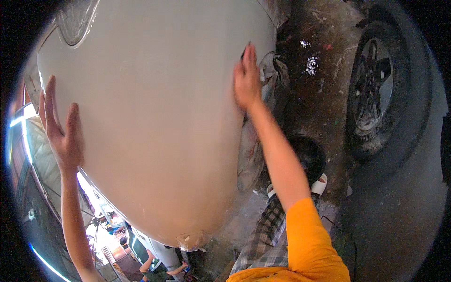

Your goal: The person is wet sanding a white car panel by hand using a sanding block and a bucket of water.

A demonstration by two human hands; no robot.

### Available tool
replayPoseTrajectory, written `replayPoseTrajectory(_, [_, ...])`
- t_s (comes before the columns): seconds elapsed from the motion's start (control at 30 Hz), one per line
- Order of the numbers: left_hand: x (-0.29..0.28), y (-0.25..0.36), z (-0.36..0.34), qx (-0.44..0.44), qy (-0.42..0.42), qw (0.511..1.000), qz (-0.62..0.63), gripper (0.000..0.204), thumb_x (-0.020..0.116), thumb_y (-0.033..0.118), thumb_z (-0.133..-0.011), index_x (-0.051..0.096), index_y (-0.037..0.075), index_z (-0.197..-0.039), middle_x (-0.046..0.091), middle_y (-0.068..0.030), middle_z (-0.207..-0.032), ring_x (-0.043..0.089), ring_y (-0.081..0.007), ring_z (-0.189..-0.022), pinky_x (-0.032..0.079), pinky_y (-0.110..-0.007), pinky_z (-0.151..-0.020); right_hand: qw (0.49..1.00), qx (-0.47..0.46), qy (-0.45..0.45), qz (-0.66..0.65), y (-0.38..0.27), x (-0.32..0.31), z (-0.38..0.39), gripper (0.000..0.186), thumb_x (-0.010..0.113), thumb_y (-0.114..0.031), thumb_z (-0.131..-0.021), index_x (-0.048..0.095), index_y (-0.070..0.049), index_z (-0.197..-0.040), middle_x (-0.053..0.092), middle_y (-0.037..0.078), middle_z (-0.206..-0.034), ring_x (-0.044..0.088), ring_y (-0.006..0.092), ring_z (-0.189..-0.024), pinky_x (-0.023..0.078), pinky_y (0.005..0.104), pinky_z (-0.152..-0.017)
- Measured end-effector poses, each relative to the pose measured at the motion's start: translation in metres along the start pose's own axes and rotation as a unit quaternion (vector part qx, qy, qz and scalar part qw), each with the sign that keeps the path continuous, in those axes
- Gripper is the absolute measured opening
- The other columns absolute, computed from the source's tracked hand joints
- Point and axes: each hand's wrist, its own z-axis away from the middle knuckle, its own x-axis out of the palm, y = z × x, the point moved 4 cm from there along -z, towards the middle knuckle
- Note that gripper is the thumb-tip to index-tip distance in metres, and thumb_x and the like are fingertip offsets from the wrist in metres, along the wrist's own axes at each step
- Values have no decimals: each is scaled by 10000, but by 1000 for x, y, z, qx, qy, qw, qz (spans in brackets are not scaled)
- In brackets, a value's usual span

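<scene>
Under the right hand [247,82], fingers straight, a pale car panel [155,117] is seemingly being rubbed; their grip on a dark sliver [243,54] is unclear. The left hand [66,136] splays, released, at its edge. The next stroke calls for even pressure.

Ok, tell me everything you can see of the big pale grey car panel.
The car panel is a broad, smooth, bulging surface, dull pale grey, browner toward the bottom, perhaps primed metal. It fills the middle of the view, with a rounded, shiny-rimmed shape at upper left and a rough patch at its bottom edge. The left hand appears to rest on its left edge; the right hand lies along its right side, a small dark piece showing beside it.
</scene>
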Motion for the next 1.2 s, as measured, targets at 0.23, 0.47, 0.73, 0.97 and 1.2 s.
replayPoseTrajectory(0.23, [9, -12, 14, -16, -27, 999, -26, 664, 608, 449, -953, 431, 157, -1523, 389, -70, -1592, 197, -343, -1517, 110, -532, -1239, 987, 41, -151, 23, -35, 41, 317, 879, 522, -280, -926, 28, -29, -1608, -10, 266, -1663, -16, 459, -1536, 12, 667, -1188])
replayPoseTrajectory(0.47, [1, -1, 3, -30, 12, 999, -2, 658, 590, 505, -945, 431, 235, -1523, 378, -127, -1586, 227, -375, -1507, 207, -581, -1209, 996, -39, -26, 81, -52, 5, 14, 713, 465, -234, -1011, 114, -52, -1605, 76, 169, -1683, 104, 369, -1546, 91, 631, -1205])
replayPoseTrajectory(0.73, [7, -19, 12, -4, 33, 998, -52, 655, 534, 589, -958, 413, 289, -1527, 355, -171, -1580, 291, -391, -1478, 260, -568, -1203, 993, 84, -74, -23, -28, 52, 431, 870, 566, -128, -892, 81, -23, -1607, 48, 261, -1663, 30, 454, -1537, 38, 619, -1208])
replayPoseTrajectory(0.97, [19, -53, 3, 275, 75, 949, -132, 600, 716, 289, -902, 485, 312, -1455, 382, -117, -1581, 372, -410, -1435, 356, -546, -1164, 997, -16, 24, 79, -23, 12, 154, 689, 440, -286, -1031, 143, -46, -1605, 135, 164, -1676, 158, 356, -1538, 88, 638, -1202])
replayPoseTrajectory(1.2, [24, -67, 26, 306, 128, 923, -196, 567, 692, 128, -900, 517, 314, -1405, 385, -76, -1589, 424, -433, -1393, 381, -540, -1142, 987, 162, -11, 14, -23, 65, 431, 688, 428, -215, -1011, 131, -44, -1608, 78, 164, -1687, 60, 351, -1556, 53, 593, -1218])
